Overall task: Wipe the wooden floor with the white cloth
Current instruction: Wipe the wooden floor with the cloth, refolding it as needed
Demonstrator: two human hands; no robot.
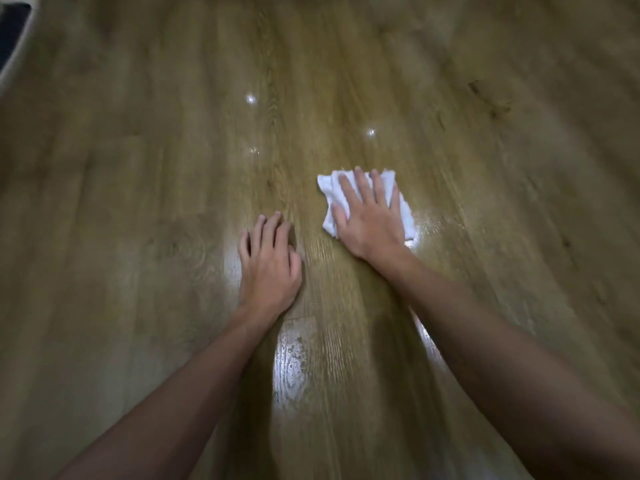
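A brown wooden floor (173, 168) of long planks fills the view. The white cloth (327, 188), crumpled and folded, lies flat on it just right of centre. My right hand (370, 220) presses palm-down on the cloth with fingers spread, covering most of it. To the left of the cloth, a short gap away, my left hand (270, 265) rests on the bare floor with its fingers slightly curled and nothing in it.
Wet, shiny streaks (292, 365) lie on the planks between my forearms and beside the cloth. Small bright glints (250, 98) show farther ahead. A dark object with a pale edge (12, 32) sits at the far top left corner.
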